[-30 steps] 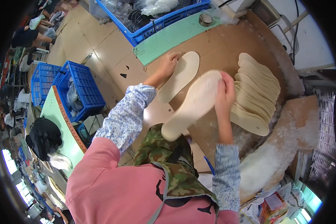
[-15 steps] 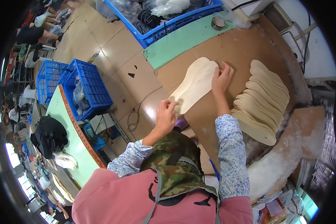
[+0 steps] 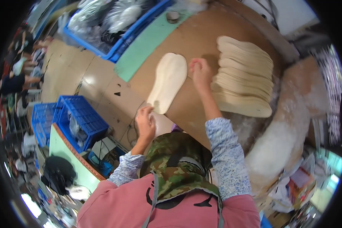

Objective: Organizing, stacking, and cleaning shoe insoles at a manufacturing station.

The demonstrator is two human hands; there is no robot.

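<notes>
A single cream insole point(image 3: 168, 80) lies flat on the brown tabletop, its narrow end at the table's near edge. Beside that end is my left hand point(image 3: 145, 123), fingers loosely bent, thumb apart, fingertips at the insole's edge. My right hand point(image 3: 201, 75) is closed, slightly blurred, over the board between the insole and a fanned stack of similar insoles point(image 3: 244, 78). Whether anything small is inside its fingers is hidden. The stacked insoles overlap in a row on the right.
A blue crate point(image 3: 116, 56) of bagged items stands past the pale green strip point(image 3: 150, 41), which carries a tape roll point(image 3: 173, 17). More blue crates point(image 3: 83, 121) sit at left by a green table point(image 3: 62, 148). White fluff point(image 3: 277, 146) covers the right side.
My right hand has come off the insole's wide end and closed beside it, nearer the stack. My left fingers have loosened at the narrow end. The whole view has turned and shifted.
</notes>
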